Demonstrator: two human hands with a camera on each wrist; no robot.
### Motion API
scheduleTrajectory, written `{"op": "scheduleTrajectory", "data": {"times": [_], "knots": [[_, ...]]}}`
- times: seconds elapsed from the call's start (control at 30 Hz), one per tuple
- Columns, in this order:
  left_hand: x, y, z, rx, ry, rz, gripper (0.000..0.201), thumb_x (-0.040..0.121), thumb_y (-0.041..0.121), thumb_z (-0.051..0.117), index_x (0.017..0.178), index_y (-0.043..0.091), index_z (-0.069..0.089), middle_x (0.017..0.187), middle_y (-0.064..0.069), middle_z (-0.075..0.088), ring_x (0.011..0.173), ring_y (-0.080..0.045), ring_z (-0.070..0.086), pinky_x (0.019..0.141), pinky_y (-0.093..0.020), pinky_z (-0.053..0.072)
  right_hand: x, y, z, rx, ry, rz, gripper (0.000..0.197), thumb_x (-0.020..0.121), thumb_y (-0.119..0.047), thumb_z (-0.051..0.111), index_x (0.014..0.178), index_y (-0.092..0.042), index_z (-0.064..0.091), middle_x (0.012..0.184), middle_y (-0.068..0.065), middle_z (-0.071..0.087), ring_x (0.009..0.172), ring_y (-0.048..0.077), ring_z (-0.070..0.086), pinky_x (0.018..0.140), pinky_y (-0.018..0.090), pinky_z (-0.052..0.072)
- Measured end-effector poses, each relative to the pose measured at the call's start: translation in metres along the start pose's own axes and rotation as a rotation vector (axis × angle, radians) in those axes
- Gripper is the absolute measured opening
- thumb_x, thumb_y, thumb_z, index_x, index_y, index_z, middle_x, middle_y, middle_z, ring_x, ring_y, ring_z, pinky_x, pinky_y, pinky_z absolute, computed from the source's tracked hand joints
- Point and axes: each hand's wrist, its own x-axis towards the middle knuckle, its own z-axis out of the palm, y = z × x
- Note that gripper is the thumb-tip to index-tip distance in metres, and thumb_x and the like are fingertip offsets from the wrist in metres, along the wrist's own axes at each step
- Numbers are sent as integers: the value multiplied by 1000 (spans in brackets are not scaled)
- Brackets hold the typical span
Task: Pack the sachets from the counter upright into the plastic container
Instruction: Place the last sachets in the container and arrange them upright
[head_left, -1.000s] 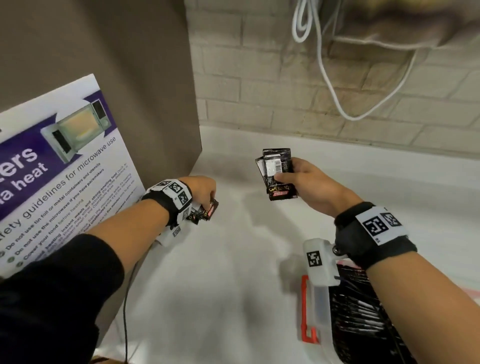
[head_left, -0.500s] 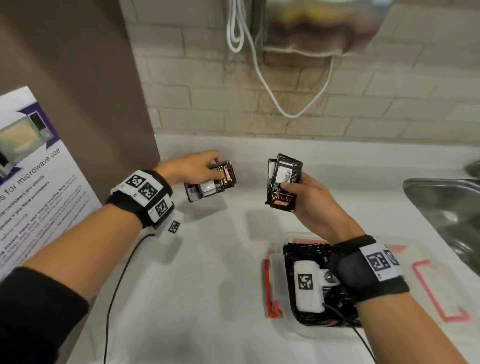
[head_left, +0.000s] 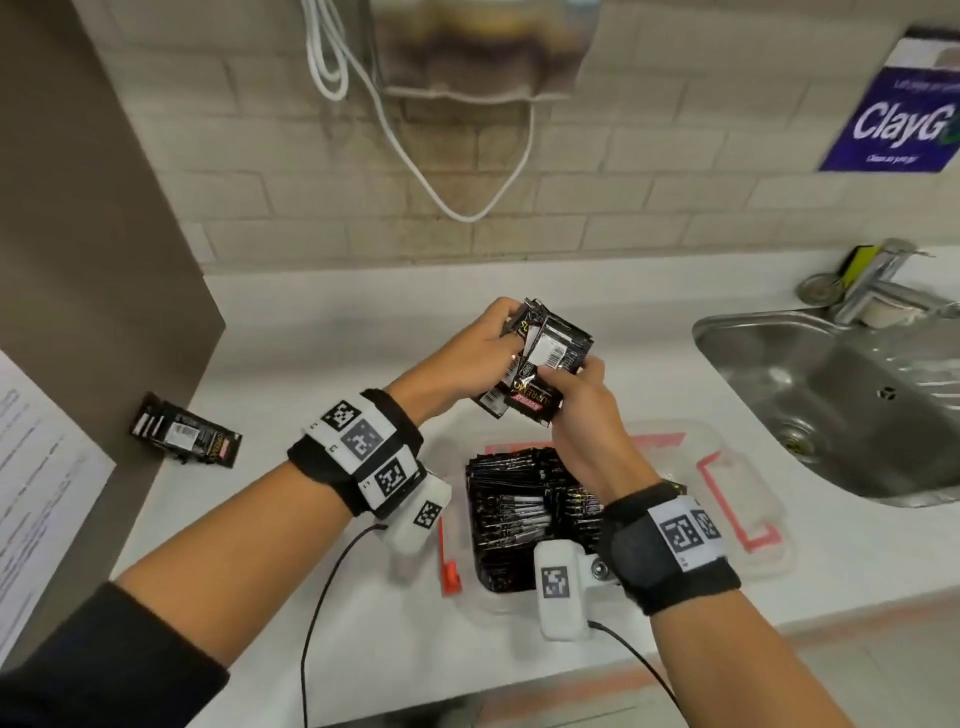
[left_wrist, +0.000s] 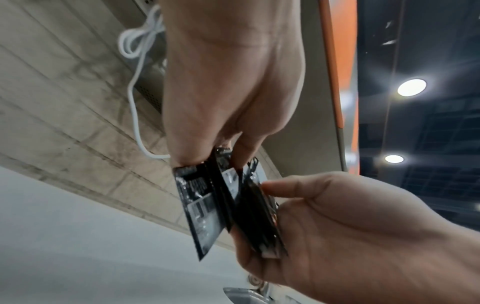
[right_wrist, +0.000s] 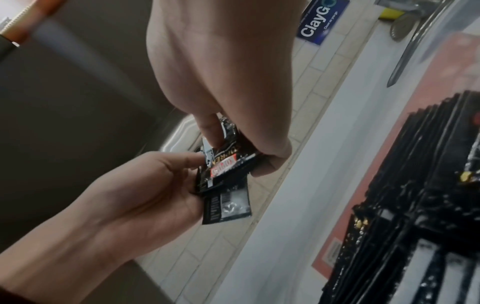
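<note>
Left hand (head_left: 470, 353) and right hand (head_left: 582, 400) both pinched one bunch of small black foil sachets (head_left: 545, 358). It sat above the clear plastic container (head_left: 727, 447) (already part-filled).

A blue poster (head_left: 896, 117) on the wall at two o'clock reads "ClayG", cut off at the edge. The sachets (head_left: 540, 364) at centre bear a barcode; their brand lettering and the sheet (head_left: 36, 499) at nine o'clock are unreadable.
</note>
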Motion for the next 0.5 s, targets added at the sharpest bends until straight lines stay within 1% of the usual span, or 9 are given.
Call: {"op": "scheduleTrajectory", "data": {"times": [0.07,0.13,0.2,0.23,0.27,0.33,0.4,0.47,0.5], "knots": [[-3,6,16,-54,-21,-16,17,103,18,40,116,25,48,97,-4,63,79,-18,62,68,-38,52,-4,-2,-6,64,15,-4,45,100,2,48,139,-13,35,112,9,64,92,19,67,73,33,56],[-6,12,28,-50,-46,-13,15,105,27,39,120,25,42,98,0,61,81,-16,61,71,-36,50,-8,-4,-11,144,-10,-2,46,100,4,44,141,-15,34,115,9,64,96,20,68,72,34,58],[-9,15,37,-30,-77,-21,25,104,36,43,126,26,37,105,0,60,86,-13,61,72,-31,49,-13,-6,-16,172,-64,2,47,101,4,41,142,-17,33,122,13,63,108,26,67,84,44,60],[-11,15,40,-27,-98,-36,32,102,40,48,128,26,35,108,0,60,89,-12,62,71,-29,48,-15,-6,-19,169,-92,1,47,101,5,39,141,-19,32,124,15,61,113,29,66,90,49,58],[-11,15,42,-16,-120,-46,40,100,40,53,131,26,33,111,0,60,91,-12,63,70,-27,49,-18,-6,-20,164,-115,1,46,101,5,37,140,-19,32,126,18,60,114,31,65,92,50,58],[-13,14,43,42,-148,-54,46,97,32,59,133,26,31,113,-6,61,93,-14,64,69,-28,52,-23,-5,-21,173,-143,19,49,99,9,34,140,-17,30,128,23,57,113,31,64,86,46,60],[-14,13,41,114,-129,-48,39,98,19,54,131,23,33,112,-15,63,88,-19,61,71,-35,51,-25,-1,-21,221,-164,58,57,95,14,32,142,-17,29,131,26,55,113,34,63,84,48,57],[-14,12,39,174,-104,-28,34,99,13,50,129,19,36,108,-15,63,86,-20,59,72,-37,50,-25,3,-23,277,-189,89,65,91,16,31,145,-19,30,135,27,53,111,37,61,80,51,56],[-14,11,37,207,-99,-11,33,99,12,50,130,17,36,106,-15,63,85,-20,59,72,-37,51,-25,3,-25,291,-208,96,68,89,16,30,146,-20,30,135,27,52,109,37,60,76,50,57]]}}
